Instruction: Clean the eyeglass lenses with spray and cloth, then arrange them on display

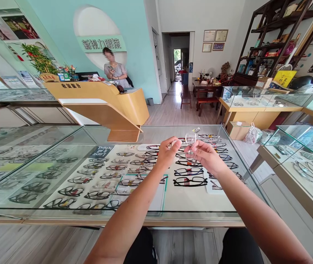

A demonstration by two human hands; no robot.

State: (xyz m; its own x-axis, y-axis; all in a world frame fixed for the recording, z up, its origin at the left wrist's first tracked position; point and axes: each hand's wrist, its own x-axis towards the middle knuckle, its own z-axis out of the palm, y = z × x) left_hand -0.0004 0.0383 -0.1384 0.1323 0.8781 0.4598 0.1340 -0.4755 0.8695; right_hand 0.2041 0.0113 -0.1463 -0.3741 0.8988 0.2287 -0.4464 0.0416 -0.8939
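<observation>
Glasses (191, 141) pinched between both hands above the glass counter (229, 154), clear of edges.

Both hands, left hand (168, 153) and right hand (206, 157), were above the glass display case (63, 205), holding clear spectacles (191, 141) between them. Rows of frames (96, 176) lay inside it. Reception desk (104, 106) stood behind.

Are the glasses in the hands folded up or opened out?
Cannot tell. The clear glasses are pinched between the left hand and right hand.

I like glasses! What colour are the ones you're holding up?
The glasses are clear and see-through, held in both hands; the head view shows them.
</observation>
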